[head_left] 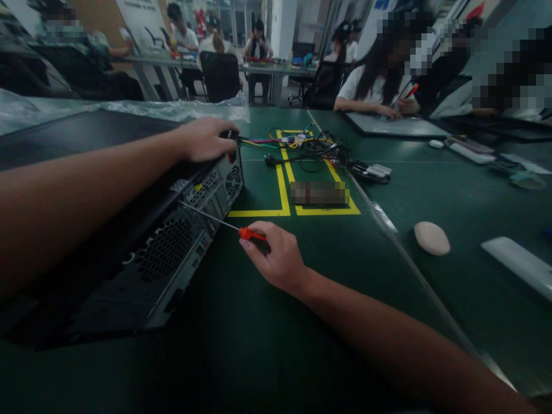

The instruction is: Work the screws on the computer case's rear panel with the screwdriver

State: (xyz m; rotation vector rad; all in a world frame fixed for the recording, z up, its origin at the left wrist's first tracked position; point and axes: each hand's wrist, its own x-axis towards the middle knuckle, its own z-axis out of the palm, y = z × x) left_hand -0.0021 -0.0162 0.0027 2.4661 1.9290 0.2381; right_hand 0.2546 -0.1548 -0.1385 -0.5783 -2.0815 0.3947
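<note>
A black desktop computer case (86,135) lies on its side at the left, its metal back panel (202,213) turned toward the right. My left hand (211,138) grips the far top corner of the case, thumb and fingers curled around a dark part there. In my right hand (276,253) is a screwdriver (252,232) with an orange-red handle, pinched between thumb and fingers. Its long thin shaft points left, and the tip meets the upper edge of the back panel near the expansion slots. Whether the tip sits in a screw is too small to tell.
Tangled cables (323,146) lie beyond the case, near yellow tape lines (282,190) and a blurred-out object (319,193). Farther right are a pale computer mouse (432,238) and a white bar-shaped object (521,264). Plastic wrap (202,109) borders the back; people sit beyond.
</note>
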